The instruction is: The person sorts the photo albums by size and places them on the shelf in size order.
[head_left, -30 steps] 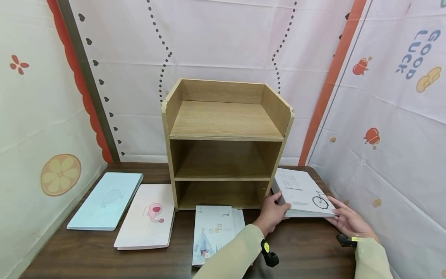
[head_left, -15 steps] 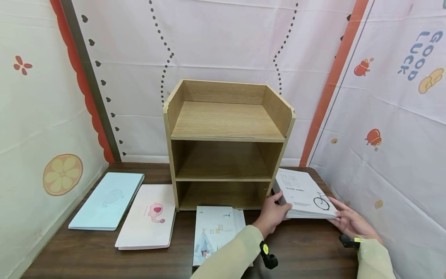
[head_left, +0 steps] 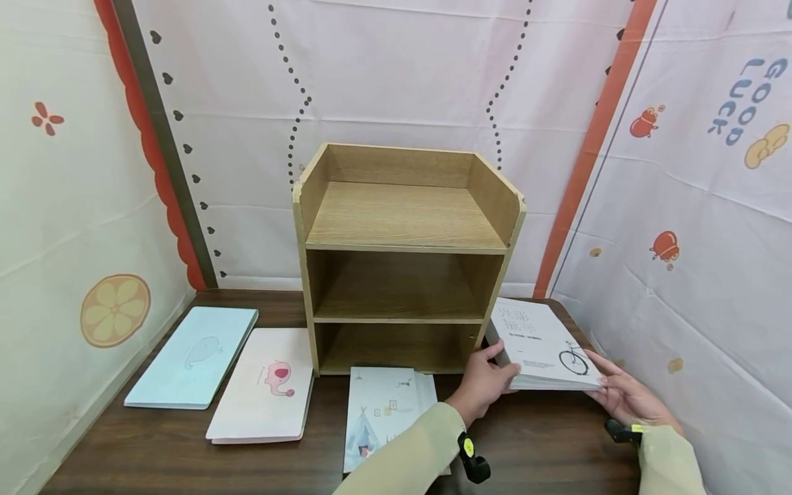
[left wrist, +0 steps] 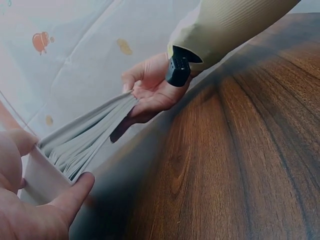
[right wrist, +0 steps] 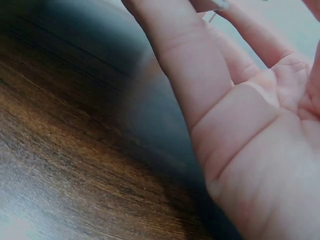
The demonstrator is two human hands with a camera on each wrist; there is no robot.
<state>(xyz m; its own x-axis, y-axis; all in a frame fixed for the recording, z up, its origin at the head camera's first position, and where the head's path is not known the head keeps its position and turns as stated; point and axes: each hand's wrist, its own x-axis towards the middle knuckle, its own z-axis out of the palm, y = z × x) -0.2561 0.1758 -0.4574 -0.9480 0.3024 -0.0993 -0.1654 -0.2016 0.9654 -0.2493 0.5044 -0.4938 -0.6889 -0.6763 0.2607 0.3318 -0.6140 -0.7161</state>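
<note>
Both hands hold a white book (head_left: 538, 344) with a bicycle on its cover, to the right of the wooden shelf. My left hand (head_left: 485, 381) grips its left side, the thumb near the front corner. On the opposite side, my right hand (head_left: 628, 392) pinches the front right corner between thumb and fingers. From the left wrist view, the page edges of the book (left wrist: 87, 137) fan slightly apart, with the right hand (left wrist: 155, 87) at the far end. In the right wrist view, the palm of the right hand (right wrist: 240, 120) fills much of the picture and only a bit of the book shows.
A wooden shelf (head_left: 408, 247) with three levels stands mid-table. To its left lie a light blue notebook (head_left: 192, 357) and a white notebook with a pink elephant (head_left: 262, 385). Books with a tent cover (head_left: 377, 419) lie in front, partly behind the left sleeve. Printed cloth (head_left: 402, 75) surrounds the table (head_left: 557, 447).
The head view has shifted slightly. Both hands keep their hold on the book, which stays in nearly the same place beside the shelf.
</note>
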